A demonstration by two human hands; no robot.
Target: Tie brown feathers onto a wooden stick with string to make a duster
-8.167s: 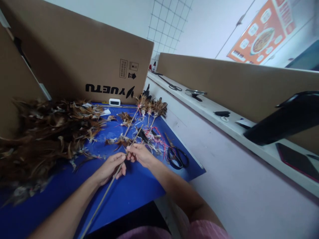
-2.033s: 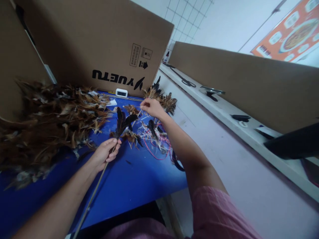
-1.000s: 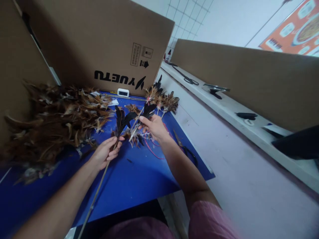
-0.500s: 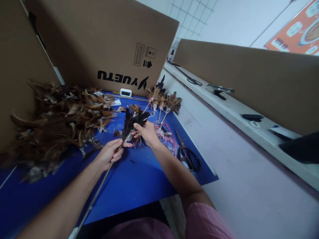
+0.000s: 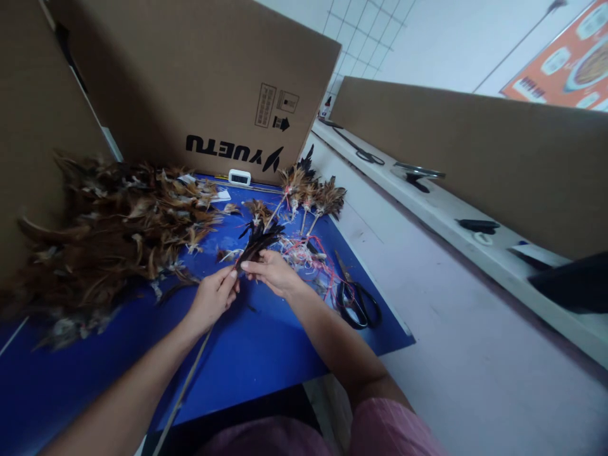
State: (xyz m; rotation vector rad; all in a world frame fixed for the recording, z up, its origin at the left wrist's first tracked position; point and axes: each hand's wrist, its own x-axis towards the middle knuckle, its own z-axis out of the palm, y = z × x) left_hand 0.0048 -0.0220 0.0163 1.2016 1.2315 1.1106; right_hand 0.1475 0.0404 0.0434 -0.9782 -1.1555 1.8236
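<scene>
- The left hand (image 5: 213, 299) was closed around a thin, pale stick (image 5: 189, 378), which slanted over the blue table (image 5: 247, 361) toward its near edge.
- The right hand (image 5: 275, 273) pinched the dark feathers (image 5: 261, 239) near their base, at the stick's upper end, its fingertips just beside the left hand's.
- The dark feathers were narrow and nearly black, fanning out away from both hands.
- A broad, shaggy pile of brown feathers (image 5: 118, 237) covered the left of the table, with curled tips and pale, fluffy bits.
- Bushy feather bundles (image 5: 327, 197) in brown and black topped thin sticks near the far right corner.
- Pink and white string (image 5: 327, 269) lay in a loose tangle beside the scissors (image 5: 358, 304), which had wide black loop handles.
- A white, rounded device (image 5: 240, 178) with a dark display stood against smooth brown cardboard (image 5: 213, 76) printed upside down with "YUETU"; whether that was a full box could not be told.
- The pale ledge (image 5: 446, 218) at right bore a smooth black object (image 5: 574, 284), its contents, if any, hidden.
</scene>
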